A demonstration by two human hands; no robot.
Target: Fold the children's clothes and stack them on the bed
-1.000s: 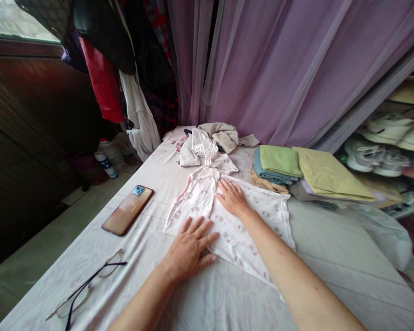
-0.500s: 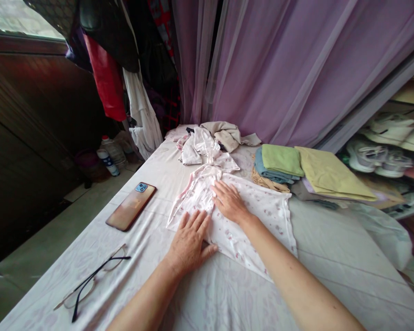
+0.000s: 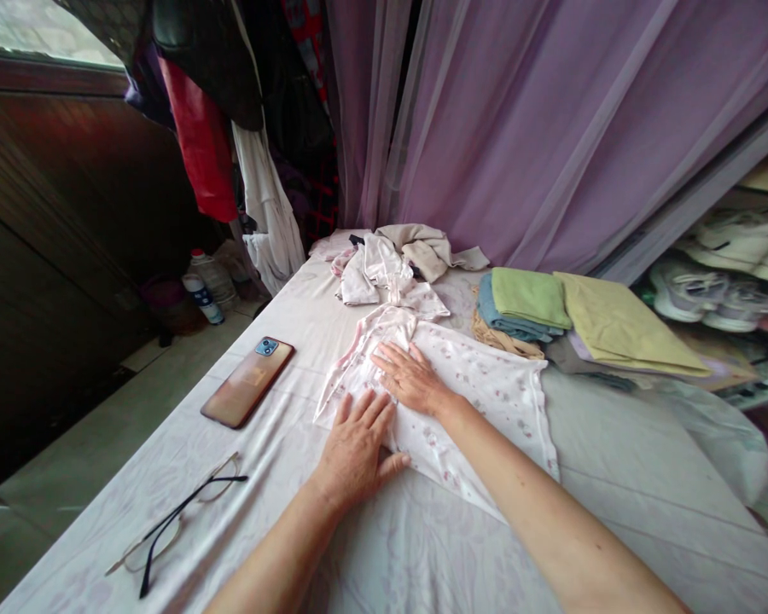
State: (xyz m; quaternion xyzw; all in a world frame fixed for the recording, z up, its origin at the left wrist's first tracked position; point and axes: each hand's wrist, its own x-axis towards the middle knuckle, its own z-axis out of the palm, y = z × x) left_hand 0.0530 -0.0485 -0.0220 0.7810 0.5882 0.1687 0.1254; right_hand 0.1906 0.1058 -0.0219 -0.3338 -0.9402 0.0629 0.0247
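Note:
A white shirt (image 3: 480,384) with a small print and pink trim lies spread on the cloth-covered table (image 3: 282,546). My left hand (image 3: 358,443) rests palm down on its near left edge, fingers stretched and thumb out to the right. Just beyond it, my right hand (image 3: 406,375) lies flat on the upper left part of the shirt, fingers pointing left. Neither hand grips anything. The cloth under both palms is hidden.
Left of the shirt lie a phone (image 3: 248,384) and glasses (image 3: 176,516). Crumpled clothes (image 3: 390,260) are heaped at the far end. Folded clothes, a green one (image 3: 530,297) and a yellow one (image 3: 627,324), sit at right. Shoes (image 3: 710,294) stand on a rack beyond.
My right hand has slid a little to the left over the shirt, nearer my left hand. My left hand stays at the shirt's near edge. The whole view has shifted slightly.

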